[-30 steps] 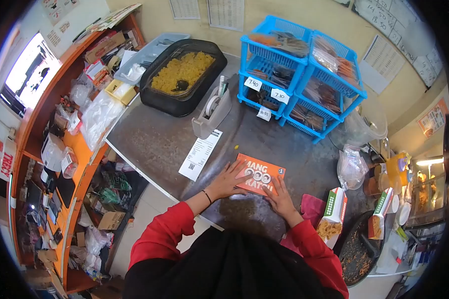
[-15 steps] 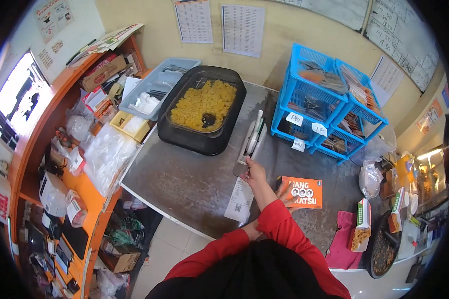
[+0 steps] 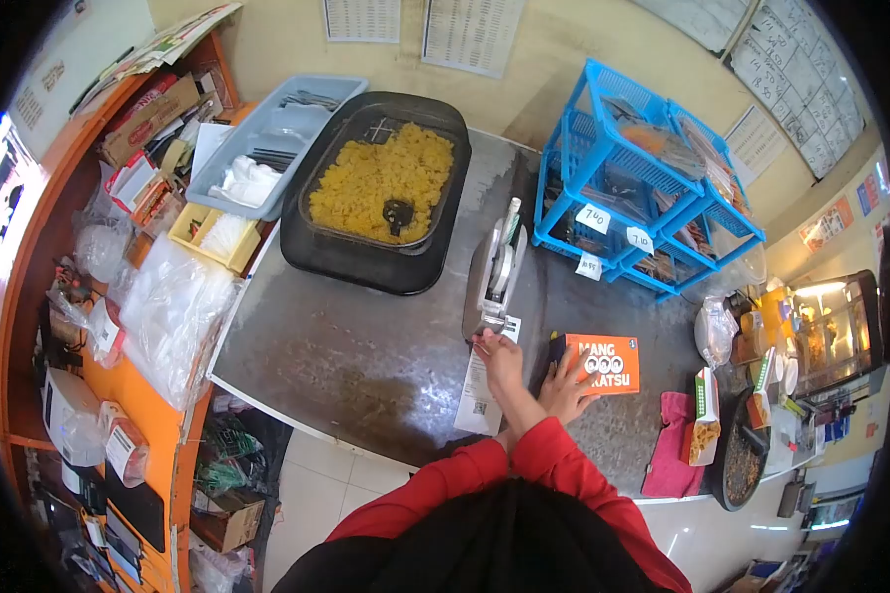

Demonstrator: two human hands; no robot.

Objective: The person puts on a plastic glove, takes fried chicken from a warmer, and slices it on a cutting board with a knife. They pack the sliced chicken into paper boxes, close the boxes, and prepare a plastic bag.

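My arms cross, the right over the left. My right hand point(image 3: 501, 358) is closed in a pinch at the near end of a grey tape dispenser point(image 3: 499, 272), apparently on the end of the tape; the tape itself is hard to make out. A white-and-green pen or marker point(image 3: 513, 219) rests on the dispenser. My left hand point(image 3: 566, 385) lies with its fingers spread over the left part of an orange printed box point(image 3: 618, 366). Partly beneath my right hand, a printed paper slip point(image 3: 478, 405) lies on the dark counter point(image 3: 366, 341).
A black tray point(image 3: 445, 178) of yellow food with a dark utensil stands far left. Blue baskets point(image 3: 603, 188) with price tags rise at the back right. A pink cloth point(image 3: 674, 445), a food-filled carton point(image 3: 702, 435) and a dark pan point(image 3: 737, 465) sit on the right.
The camera view has shifted. My right hand has moved nearer, pinching at the dispenser's near end. My left hand has spread further over the orange box.
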